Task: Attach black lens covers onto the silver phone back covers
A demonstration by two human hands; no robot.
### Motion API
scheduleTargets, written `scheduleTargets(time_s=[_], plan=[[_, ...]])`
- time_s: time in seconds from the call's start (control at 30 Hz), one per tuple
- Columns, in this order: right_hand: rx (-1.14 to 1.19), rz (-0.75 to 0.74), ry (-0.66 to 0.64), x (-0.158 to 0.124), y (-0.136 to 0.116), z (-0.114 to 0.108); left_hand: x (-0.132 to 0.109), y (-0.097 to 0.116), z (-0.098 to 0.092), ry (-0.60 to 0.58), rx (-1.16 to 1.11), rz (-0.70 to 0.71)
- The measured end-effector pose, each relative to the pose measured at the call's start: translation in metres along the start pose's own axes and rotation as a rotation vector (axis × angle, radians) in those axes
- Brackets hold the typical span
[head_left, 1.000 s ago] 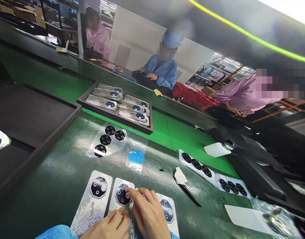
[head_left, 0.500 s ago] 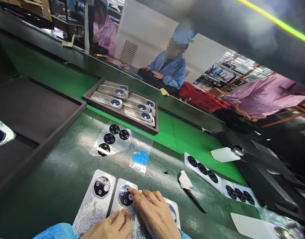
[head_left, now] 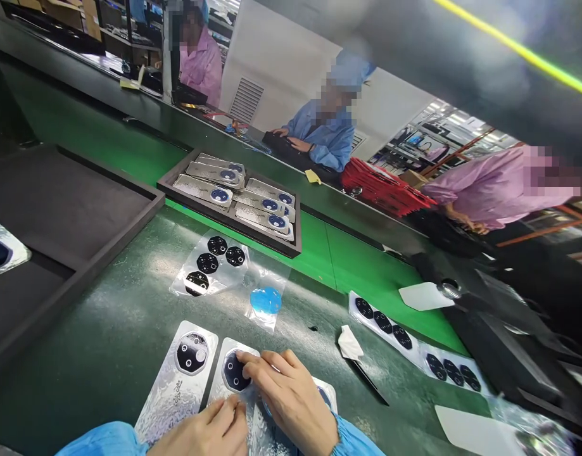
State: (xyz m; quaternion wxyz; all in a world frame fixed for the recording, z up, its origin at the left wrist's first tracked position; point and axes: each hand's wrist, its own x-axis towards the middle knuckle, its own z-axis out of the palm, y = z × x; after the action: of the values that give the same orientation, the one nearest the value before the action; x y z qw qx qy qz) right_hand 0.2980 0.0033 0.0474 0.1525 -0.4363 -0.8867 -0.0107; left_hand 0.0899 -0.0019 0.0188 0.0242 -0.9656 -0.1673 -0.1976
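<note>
A silvery phone back panel (head_left: 217,391) with a dark octagonal camera area lies in front of me. My left hand (head_left: 205,430) has its fingers curled together on the lower part of this panel. Bent over its right side, my right hand (head_left: 293,396) presses an index fingertip onto the camera area; its thumb is hidden. To the left lies a similar panel (head_left: 179,383), untouched, with script lettering below its camera area. Another panel (head_left: 325,387) is mostly covered by my right hand.
A dark tray (head_left: 291,248) of stacked panels stands behind clear sheets with black octagonal stickers (head_left: 208,263) and a blue sticker (head_left: 266,301). Rightward lie a black tool with white wrapping (head_left: 350,345) and sticker strips (head_left: 383,322). Co-workers (head_left: 326,126) sit opposite.
My right index finger has shifted slightly left and down over the camera area, covering more of its right side. The left hand stays on the same panel; the view has moved slightly.
</note>
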Motion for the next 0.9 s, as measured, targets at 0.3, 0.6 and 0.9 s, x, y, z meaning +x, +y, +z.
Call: scheduleTargets(time_s=[0.3,0.6,0.9], plan=[[0.014,-0.007,-0.007,0.0018,-0.0009,-0.0013,0.0004,-0.0002,-0.0011,-0.03,0.005,0.009],[0.01,0.006,-0.003,0.0021,-0.003,-0.0001,0.0017,0.0005,-0.0035,-0.01,0.024,-0.01],[0.034,0.027,0.023,0.0014,-0.0049,0.002,0.0008,0.0015,-0.0016,-0.018,0.008,-0.008]])
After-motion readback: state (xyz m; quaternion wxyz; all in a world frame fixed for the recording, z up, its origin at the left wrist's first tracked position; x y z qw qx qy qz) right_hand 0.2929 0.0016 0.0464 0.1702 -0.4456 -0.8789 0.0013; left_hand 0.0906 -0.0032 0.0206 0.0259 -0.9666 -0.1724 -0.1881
